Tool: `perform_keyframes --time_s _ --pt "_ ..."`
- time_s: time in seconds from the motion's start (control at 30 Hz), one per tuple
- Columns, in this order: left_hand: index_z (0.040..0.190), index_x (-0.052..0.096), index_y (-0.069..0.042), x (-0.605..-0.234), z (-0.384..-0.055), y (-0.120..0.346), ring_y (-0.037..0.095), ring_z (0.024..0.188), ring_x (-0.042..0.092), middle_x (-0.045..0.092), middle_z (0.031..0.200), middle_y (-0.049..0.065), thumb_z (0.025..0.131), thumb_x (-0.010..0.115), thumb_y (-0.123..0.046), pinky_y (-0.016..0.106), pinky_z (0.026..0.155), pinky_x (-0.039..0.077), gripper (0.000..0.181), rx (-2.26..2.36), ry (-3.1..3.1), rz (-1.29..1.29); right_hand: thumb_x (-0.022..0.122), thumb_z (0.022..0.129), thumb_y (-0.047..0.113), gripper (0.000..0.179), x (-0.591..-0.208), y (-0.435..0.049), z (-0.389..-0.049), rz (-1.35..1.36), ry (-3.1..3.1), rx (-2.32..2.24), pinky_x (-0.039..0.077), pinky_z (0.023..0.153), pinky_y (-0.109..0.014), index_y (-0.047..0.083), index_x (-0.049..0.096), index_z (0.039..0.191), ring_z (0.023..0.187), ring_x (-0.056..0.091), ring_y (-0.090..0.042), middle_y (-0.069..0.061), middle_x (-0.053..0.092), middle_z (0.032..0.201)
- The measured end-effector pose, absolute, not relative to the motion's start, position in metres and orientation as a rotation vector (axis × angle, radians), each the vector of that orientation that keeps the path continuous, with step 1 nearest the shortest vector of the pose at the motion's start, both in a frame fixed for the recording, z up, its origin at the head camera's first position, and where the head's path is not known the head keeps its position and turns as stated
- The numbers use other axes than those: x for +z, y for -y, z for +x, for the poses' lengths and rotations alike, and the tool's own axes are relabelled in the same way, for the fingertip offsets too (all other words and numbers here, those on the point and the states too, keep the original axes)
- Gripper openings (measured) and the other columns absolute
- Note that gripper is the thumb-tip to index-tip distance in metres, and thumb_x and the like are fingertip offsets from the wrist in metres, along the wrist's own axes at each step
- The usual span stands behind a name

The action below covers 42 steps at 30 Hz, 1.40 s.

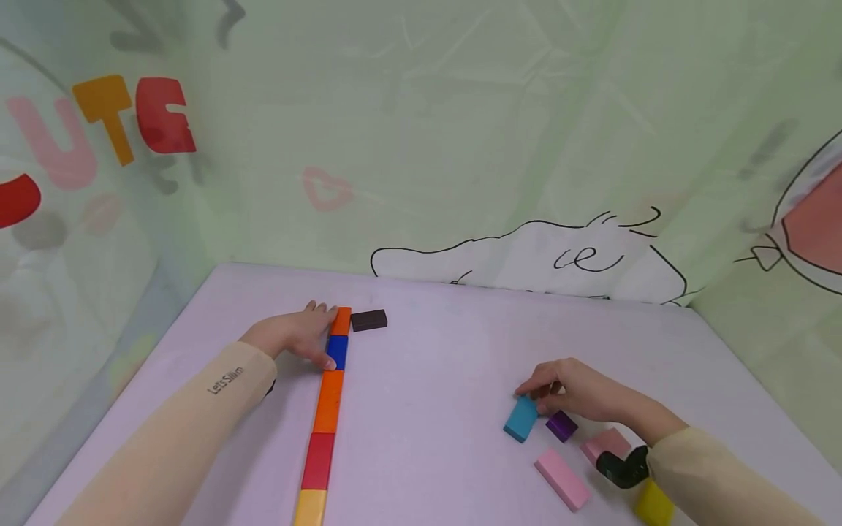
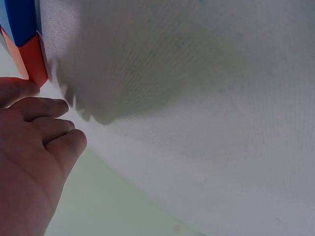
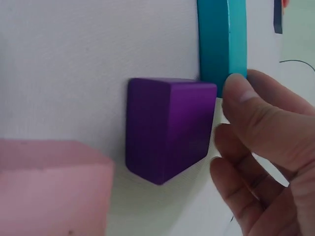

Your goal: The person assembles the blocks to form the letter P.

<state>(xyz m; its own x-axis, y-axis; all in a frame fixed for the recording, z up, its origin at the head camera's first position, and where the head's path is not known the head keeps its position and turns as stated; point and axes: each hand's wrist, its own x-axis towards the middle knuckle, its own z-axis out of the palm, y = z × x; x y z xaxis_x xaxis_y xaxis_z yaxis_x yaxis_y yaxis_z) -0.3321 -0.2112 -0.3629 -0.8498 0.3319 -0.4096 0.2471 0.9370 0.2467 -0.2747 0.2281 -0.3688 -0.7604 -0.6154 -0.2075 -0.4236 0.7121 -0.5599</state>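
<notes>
On the left, a straight row of end-to-end blocks runs away from me: a yellow block [image 1: 310,507], a red block [image 1: 318,460], an orange block [image 1: 328,400], a blue block [image 1: 338,351] and a far orange block [image 1: 340,321]. My left hand [image 1: 294,334] rests along the row's far left side, index fingertip at the far orange block and thumb by the blue one. My right hand [image 1: 579,387] pinches a light-blue block [image 1: 522,419] between thumb and index finger. Just beside it stands a small purple block [image 3: 170,128].
A dark brown block [image 1: 370,320] lies right of the row's far end. Near my right wrist are a pink block [image 1: 562,479], another pink block [image 1: 605,443] and a yellow block [image 1: 654,504]. A printed curtain [image 1: 460,146] hangs behind the table [image 1: 427,438].
</notes>
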Motion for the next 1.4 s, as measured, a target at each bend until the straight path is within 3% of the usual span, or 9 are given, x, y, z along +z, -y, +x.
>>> perform_keyframes --time_s 0.27,0.6,0.87,1.4 --pt "0.161 0.018 0.005 -0.362 -0.333 0.212 0.05 0.156 0.009 0.016 0.167 0.032 0.09 0.078 -0.035 0.064 0.126 0.016 0.101 0.246 -2.634 0.399 0.077 0.089 0.007 0.026 -0.372 -0.218 -0.284 -0.823 -2.609 -0.68 0.057 0.076 -0.019 0.006 0.078 0.115 0.086 0.06 -0.001 0.001 0.075 0.105" --pt "0.16 0.018 0.005 -0.365 -0.332 0.217 0.05 0.156 0.009 0.016 0.166 0.032 0.089 0.079 -0.034 0.065 0.125 0.016 0.101 0.253 -2.626 0.396 0.078 0.088 0.006 0.023 -0.375 -0.184 -0.307 -0.767 -2.733 -0.643 0.055 0.075 -0.022 0.003 0.078 0.112 0.089 0.063 -0.012 -0.005 0.075 0.104" --pt "0.16 0.019 0.007 -0.365 -0.33 0.22 0.05 0.156 0.009 0.016 0.166 0.033 0.089 0.079 -0.033 0.064 0.126 0.015 0.101 0.267 -2.628 0.405 0.077 0.09 0.009 0.025 -0.377 -0.157 -0.331 -0.683 -2.781 -0.6 0.057 0.081 -0.032 0.001 0.077 0.114 0.09 0.063 -0.017 -0.008 0.074 0.104" --pt "0.161 0.017 0.005 -0.364 -0.333 0.212 0.05 0.157 0.008 0.015 0.167 0.031 0.089 0.079 -0.033 0.064 0.125 0.016 0.102 0.281 -2.622 0.401 0.073 0.094 0.014 0.03 -0.383 -0.113 -0.359 -0.512 -2.839 -0.68 0.056 0.089 -0.038 0.0 0.074 0.12 0.096 0.064 -0.021 -0.012 0.074 0.11"
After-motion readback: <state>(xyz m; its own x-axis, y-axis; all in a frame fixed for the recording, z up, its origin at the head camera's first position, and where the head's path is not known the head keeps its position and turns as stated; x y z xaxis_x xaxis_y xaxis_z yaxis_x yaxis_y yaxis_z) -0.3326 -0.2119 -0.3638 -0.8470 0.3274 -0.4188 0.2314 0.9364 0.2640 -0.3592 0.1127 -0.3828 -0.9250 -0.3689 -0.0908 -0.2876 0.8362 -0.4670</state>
